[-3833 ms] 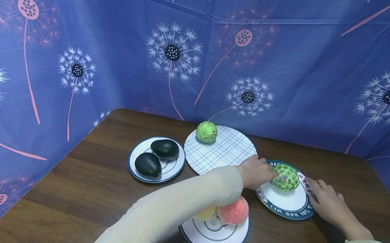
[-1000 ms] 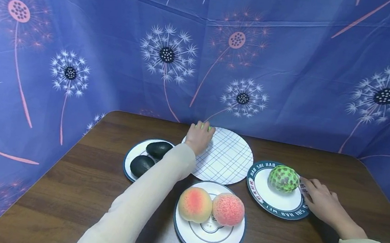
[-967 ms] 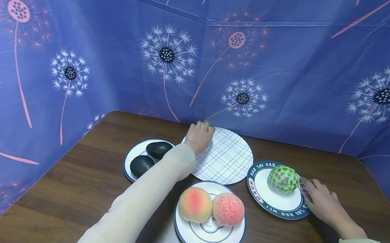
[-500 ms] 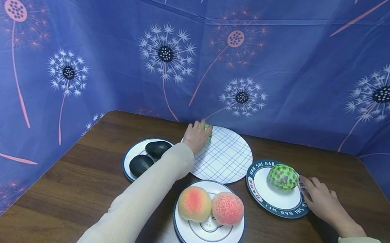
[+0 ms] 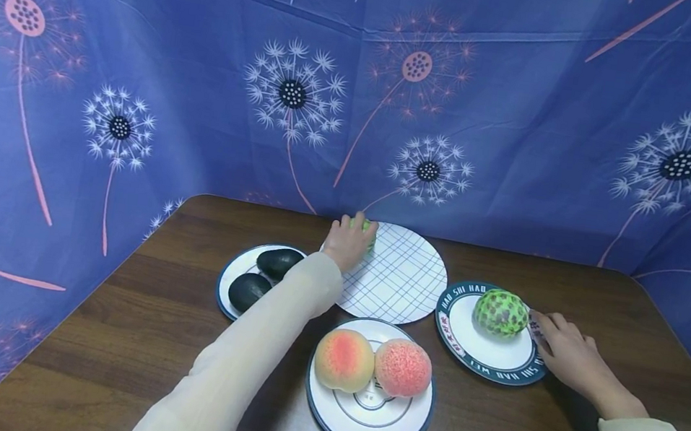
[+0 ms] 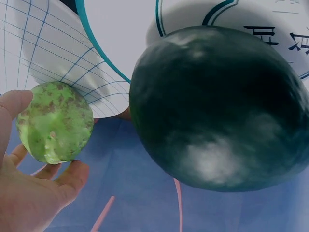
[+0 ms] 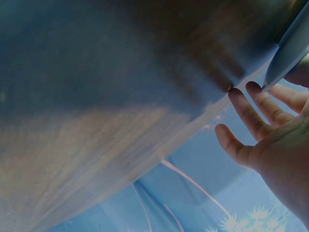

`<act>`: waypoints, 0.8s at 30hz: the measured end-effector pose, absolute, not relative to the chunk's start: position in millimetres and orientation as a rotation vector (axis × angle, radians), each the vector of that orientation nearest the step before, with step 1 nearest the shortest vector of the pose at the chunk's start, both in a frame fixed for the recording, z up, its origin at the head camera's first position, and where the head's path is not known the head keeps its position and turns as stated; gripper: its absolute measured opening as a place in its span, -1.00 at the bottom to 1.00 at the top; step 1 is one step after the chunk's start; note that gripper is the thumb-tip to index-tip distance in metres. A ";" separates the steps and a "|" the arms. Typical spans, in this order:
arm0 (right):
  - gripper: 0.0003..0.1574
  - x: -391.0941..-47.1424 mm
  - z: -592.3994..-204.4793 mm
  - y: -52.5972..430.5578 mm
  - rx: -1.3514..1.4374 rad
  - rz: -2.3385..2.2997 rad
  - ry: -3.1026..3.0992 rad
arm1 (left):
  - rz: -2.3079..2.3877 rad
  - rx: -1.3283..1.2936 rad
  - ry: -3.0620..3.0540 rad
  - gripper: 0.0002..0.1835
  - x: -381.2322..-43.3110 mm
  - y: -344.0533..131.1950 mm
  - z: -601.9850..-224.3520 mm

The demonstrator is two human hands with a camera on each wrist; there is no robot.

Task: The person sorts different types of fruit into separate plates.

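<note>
My left hand (image 5: 344,246) reaches to the back of the table and holds a round green fruit (image 6: 55,123) with brownish specks, thumb on one side and fingertips on the other. The fruit is at the left side of a white plate with a blue grid (image 5: 406,274); the hand mostly hides it in the head view. My right hand (image 5: 574,356) is at the right rim of a green-rimmed plate (image 5: 458,329), its thumb over the rim and the fingers spread by the edge. A green fruit with dark spots (image 5: 501,312) lies on that plate, just apart from the hand.
In front, a blue-edged white plate (image 5: 366,429) bears two peaches (image 5: 345,359), side by side. Two dark avocados (image 5: 249,292) lie on a plate (image 5: 225,280) under my left forearm's line. A blue dandelion-print cloth (image 5: 221,68) hangs behind the brown table (image 5: 127,332).
From beside the spotted fruit on the right plate, my left hand has moved left and back to the green fruit on the grid plate. My right hand has stayed at its rim.
</note>
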State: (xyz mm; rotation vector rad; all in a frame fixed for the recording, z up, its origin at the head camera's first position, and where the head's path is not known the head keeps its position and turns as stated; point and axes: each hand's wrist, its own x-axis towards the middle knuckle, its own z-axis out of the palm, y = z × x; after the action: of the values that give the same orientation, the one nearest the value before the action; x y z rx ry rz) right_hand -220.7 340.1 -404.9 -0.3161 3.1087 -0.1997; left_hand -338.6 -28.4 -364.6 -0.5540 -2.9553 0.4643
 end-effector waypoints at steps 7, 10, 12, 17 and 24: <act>-0.32 -221.7 -404.5 338.8 -0.302 -0.195 3.100 | 0.436 -0.552 -2.957 -0.40 -339.7 -33.1 -365.4; -0.32 -221.4 -404.6 339.5 -0.309 -0.193 3.102 | 0.441 -0.546 -2.967 -0.40 -340.1 -34.9 -365.0; -0.33 -221.2 -404.9 339.8 -0.313 -0.192 3.106 | 0.459 -0.541 -2.972 -0.40 -340.9 -35.8 -364.9; -0.33 -220.9 -405.4 340.5 -0.314 -0.195 3.108 | 0.488 -0.544 -2.982 -0.36 -344.1 -35.3 -366.7; -0.33 -221.2 -405.0 340.1 -0.298 -0.194 3.107 | 0.490 -0.560 -2.966 -0.34 -343.6 -34.9 -367.6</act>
State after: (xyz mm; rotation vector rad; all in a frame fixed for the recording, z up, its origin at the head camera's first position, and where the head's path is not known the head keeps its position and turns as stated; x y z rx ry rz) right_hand -221.2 340.1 -405.0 -0.2985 3.1072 -0.1944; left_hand -343.6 -34.9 -367.6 -0.5598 -2.9665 0.4898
